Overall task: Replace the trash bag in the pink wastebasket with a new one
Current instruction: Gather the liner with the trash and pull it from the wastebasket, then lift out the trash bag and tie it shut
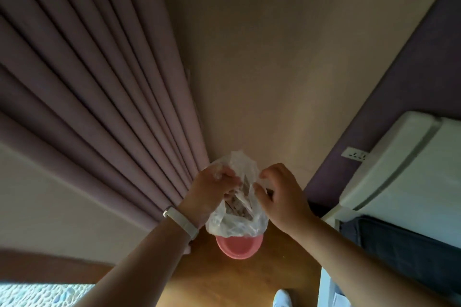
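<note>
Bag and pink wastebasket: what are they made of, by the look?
The bag: thin translucent plastic film, glossy; it crinkles and its contents show through. The wastebasket: probably moulded plastic, smooth with a soft sheen; only part of the pink rim shows.

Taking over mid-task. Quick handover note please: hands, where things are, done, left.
Left hand: grip on the top edge of the trash bag, left side.
Right hand: pinches the bag's top edge, right side.
Things: the clear bag, with some waste inside, is held up over the pink wastebasket, which stands on the wooden floor.
Done: old bag appears lifted out.
Left: close the bag, set it aside, fit a new one. No new bag in view.
</note>
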The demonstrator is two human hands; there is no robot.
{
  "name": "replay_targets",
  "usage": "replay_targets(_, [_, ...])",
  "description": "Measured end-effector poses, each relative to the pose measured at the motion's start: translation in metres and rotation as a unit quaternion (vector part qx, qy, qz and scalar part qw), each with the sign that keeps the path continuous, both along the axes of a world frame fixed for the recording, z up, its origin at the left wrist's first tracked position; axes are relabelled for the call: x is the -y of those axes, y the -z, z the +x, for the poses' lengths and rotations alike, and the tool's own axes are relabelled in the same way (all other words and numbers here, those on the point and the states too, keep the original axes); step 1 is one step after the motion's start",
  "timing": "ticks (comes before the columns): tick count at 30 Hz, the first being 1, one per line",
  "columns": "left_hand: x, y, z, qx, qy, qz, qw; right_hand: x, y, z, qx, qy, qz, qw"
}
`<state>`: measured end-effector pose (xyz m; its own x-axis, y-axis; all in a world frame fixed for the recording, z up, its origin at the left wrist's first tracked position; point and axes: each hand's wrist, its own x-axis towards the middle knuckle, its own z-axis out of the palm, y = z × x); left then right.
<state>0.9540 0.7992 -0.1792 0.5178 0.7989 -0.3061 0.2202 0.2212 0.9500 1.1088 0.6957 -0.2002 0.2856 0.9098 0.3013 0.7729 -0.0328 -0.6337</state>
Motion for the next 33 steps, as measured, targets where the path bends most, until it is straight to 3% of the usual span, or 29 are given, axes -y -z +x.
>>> replay_targets(3, [0.008, -0.02, 0.003, 0.04, 0.012, -0.021, 0.999, 0.007, -0.015, -0.015, 0.039, -0.057, -0.013, 0.998])
replay_targets(8, [0.015, -0.041, -0.001, 0.075, 0.021, -0.038, 0.996, 0.005, -0.021, -0.026, 0.035, -0.046, -0.026, 0.998])
replay_targets(10, [0.015, -0.049, -0.005, 0.039, 0.03, 0.007, 0.999, 0.005, -0.027, -0.024, -0.015, -0.025, -0.027, 0.999])
replay_targets(12, [0.014, -0.056, -0.012, -0.066, 0.036, 0.101, 0.992, 0.006, -0.037, -0.021, -0.051, -0.023, -0.018, 0.998])
replay_targets(15, [0.011, -0.063, -0.03, -0.234, 0.071, 0.289, 0.926, 0.004, -0.047, -0.014, 0.014, -0.032, 0.037, 0.999])
replay_targets(17, [0.008, -0.06, -0.041, -0.292, 0.068, 0.366, 0.881, 0.003, -0.053, -0.007, 0.031, -0.034, 0.068, 0.997])
replay_targets(19, [0.007, -0.056, -0.05, -0.305, 0.009, 0.418, 0.856, 0.001, -0.064, -0.002, -0.006, -0.055, 0.083, 0.995])
replay_targets(22, [0.003, -0.052, -0.059, -0.256, -0.045, 0.519, 0.814, -0.002, -0.08, 0.001, -0.058, -0.093, 0.098, 0.989])
replay_targets(25, [-0.001, -0.054, -0.06, -0.155, -0.039, 0.515, 0.842, -0.007, -0.089, -0.001, -0.101, -0.131, 0.07, 0.984])
replay_targets(29, [0.007, -0.07, -0.05, 0.006, -0.023, 0.288, 0.957, -0.01, -0.098, -0.008, -0.161, -0.115, 0.043, 0.979])
replay_targets(33, [0.009, -0.08, -0.036, 0.129, -0.051, 0.166, 0.976, -0.01, -0.097, -0.017, -0.168, -0.117, 0.037, 0.978])
